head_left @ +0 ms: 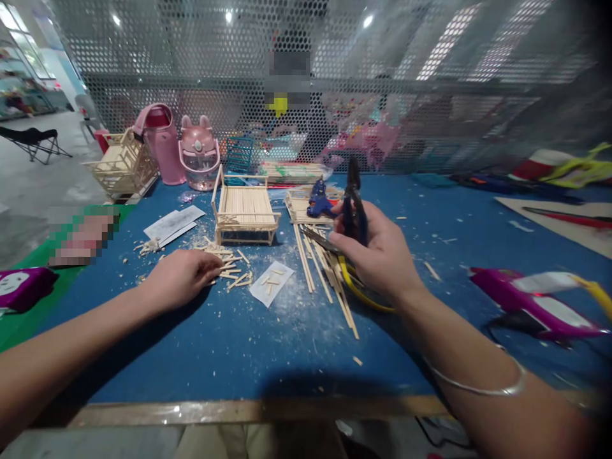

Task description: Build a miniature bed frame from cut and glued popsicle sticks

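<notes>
The small wooden bench (246, 207) stands upright on the blue table (215, 357), left of the middle and toward the back edge, w/ its slatted seat, corner posts and rails all in place — so as a built piece it looks mostly done, though I can't tell if any joint is missing. What is left over is loose material: short pcs. (230, 271) lie in a pile in front of it, a few more on a white paper (282, 271), and long sticks (329, 280) are spread to the right, not attached to anything. The L hand (176, 280) rests at the left side of the short pile, fingertips bent and close together; if they pinch a pc., I cannot tell. The R hand (385, 255) is raised above the table w/ fingers wrapped around dark pliers (354, 213), tip pointing up. Beside the sticks is a yellow handle (356, 290). Near the right edge lies a purple tool (535, 306), blurred. At the back left corner are another wooden model (127, 162), a pink bottle (165, 150) and a clear jug (198, 169). Behind the back edge rises a perforated metal screen (191, 70) — and on the far left, the room shows grey floor, a folding chair (33, 137) and windows (26, 44).
</notes>
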Demonstrator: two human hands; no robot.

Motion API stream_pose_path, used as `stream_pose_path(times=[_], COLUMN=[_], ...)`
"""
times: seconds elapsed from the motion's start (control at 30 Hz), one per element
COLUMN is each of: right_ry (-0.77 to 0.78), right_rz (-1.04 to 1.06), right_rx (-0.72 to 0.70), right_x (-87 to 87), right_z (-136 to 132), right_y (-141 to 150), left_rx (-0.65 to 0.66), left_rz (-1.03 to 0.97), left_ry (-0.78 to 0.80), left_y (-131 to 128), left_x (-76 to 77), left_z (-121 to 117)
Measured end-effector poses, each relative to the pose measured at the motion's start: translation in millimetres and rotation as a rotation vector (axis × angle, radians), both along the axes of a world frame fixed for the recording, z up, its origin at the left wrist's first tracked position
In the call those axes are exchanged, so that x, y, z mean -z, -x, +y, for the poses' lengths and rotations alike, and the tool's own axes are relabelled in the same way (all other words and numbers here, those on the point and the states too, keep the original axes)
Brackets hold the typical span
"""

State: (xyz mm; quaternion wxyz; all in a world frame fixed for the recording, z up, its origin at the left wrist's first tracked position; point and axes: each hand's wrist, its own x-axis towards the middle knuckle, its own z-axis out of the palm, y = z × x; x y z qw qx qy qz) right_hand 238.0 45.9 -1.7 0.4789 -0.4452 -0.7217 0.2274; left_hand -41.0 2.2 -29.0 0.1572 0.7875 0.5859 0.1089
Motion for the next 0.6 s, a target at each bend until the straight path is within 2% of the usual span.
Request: stream_pose_path(times=[0.2,0.37,0.5,0.57,0.6], right_ry=[-0.007,0.002,0.012,0.01,0.008], right_rz=[-0.039,-0.042,-0.061,-0.066,-0.066], right_rx=[0.017,0.014,0.016,0.008,0.004], right_x=[0.1,0.1,-0.5,-1.2,-1.5], right_z=[0.4,-1.0,-2.3,-3.1,-3.6], right_y=[-1.7,-1.7,-0.6,0.2,0.8], left_rx=[-0.113,-0.079,-0.249,-0.245,-0.211], left_rz=[0.055,0.064,0.037,-0.009,-0.03], left_ry=[-0.037,-0.076,-0.123,-0.107,-0.051], left_y=[1.1,1.9,28.4,47.0,55.5], left_x=[-3.2,-14.8,-32.1,-34.0,-32.2], left_z=[6.9,1.1,-5.6,-10.7,-13.9])
